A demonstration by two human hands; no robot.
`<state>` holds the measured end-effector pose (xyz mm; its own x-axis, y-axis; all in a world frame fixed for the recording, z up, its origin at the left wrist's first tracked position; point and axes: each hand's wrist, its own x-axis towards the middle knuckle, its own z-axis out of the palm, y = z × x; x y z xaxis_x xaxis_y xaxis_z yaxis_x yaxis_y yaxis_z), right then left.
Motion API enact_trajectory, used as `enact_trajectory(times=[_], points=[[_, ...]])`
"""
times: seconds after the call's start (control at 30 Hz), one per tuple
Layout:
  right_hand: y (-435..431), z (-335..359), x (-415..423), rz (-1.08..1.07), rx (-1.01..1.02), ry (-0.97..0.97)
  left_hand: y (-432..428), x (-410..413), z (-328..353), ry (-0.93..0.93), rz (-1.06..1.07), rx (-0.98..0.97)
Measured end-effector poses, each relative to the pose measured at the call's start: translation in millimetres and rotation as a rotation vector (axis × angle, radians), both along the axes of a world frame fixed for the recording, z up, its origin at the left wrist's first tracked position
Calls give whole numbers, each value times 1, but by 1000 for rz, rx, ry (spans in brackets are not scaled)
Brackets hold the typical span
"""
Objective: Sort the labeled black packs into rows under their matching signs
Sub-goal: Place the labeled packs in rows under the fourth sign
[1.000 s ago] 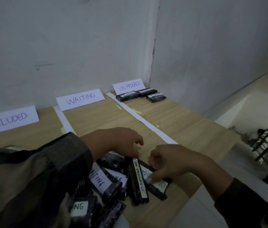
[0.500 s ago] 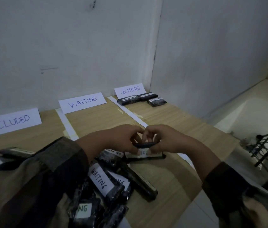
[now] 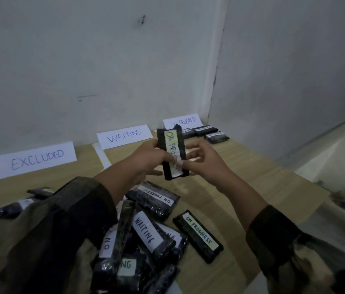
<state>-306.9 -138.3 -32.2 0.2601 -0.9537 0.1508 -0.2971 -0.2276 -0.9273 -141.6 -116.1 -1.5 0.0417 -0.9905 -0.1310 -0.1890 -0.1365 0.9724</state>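
Since half a second ago the left hand [image 3: 144, 160] and right hand [image 3: 206, 164] have lifted the held pack [image 3: 172, 145] up from just over the heap and turned it from flat to upright, so its label now faces me. On my feed the left hand grips its left edge with the thumb across the front, while the right hand pinches the lower right part with thumb and fingertips. Both are grasping it, and it hangs in the air between them. The label reads ON PROGRESS.

Beyond the hands, three paper signs lean on the wall [image 3: 103, 60]: the ON PROGRESS sign [image 3: 185, 121] right behind the held pack, the WAITING sign [image 3: 124, 135] past the left hand, the EXCLUDED sign [image 3: 33, 160] further left. Just past the right hand, three sorted packs [image 3: 207, 132] lie on the table [image 3: 262, 183] under the ON PROGRESS sign.

Below the hands, nearer me, sits the pile [image 3: 146, 234] of unsorted packs, with WAITING and ON PROGRESS labels showing. Beneath the right wrist one loose pack [image 3: 198, 235] marked ON PROGRESS lies flat just beside the pile.
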Motion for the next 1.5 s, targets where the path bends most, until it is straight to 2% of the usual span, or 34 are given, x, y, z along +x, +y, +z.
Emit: enact_trajectory(times=[0.17, 0.27, 0.37, 0.47, 0.57, 0.63, 0.8, 0.9, 0.93, 1.0, 1.17, 1.23, 1.33, 1.5], points=[[1, 0, 7, 101, 41, -68, 1, 5, 0, 177, 95, 39], [-8, 5, 2, 124, -2, 38, 0, 17, 4, 273, 196, -22], [-15, 10, -1, 127, -26, 128, 1, 26, 9, 274, 235, -25], [-19, 13, -1, 99, -171, 309, 2, 22, 7, 251, 254, 1], [-23, 13, 4, 72, -456, 662, 0, 12, 4, 282, 294, 29], [-27, 14, 7, 59, -579, 823, -4, 5, 3, 300, 306, 42], [-48, 16, 1, 141, -582, 873, -19, -7, 1, 290, 281, 66], [-68, 17, -5, 160, -595, 966, -34, -13, -3, 273, 257, 75], [-76, 17, -6, 161, -600, 993, -41, -13, -6, 235, 255, 81], [-93, 16, -10, 157, -594, 1026, -56, -12, -14, 35, 243, 67], [-145, 5, -19, 147, -536, 1096, -89, -1, -37, -744, 37, -83], [-165, -1, -21, 147, -509, 1122, -100, 3, -44, -1000, -12, -110], [-193, -11, -22, 152, -485, 1169, -115, 4, -51, -1128, -35, -108], [-232, -24, -19, 160, -453, 1182, -139, 4, -59, -1175, -54, -109]])
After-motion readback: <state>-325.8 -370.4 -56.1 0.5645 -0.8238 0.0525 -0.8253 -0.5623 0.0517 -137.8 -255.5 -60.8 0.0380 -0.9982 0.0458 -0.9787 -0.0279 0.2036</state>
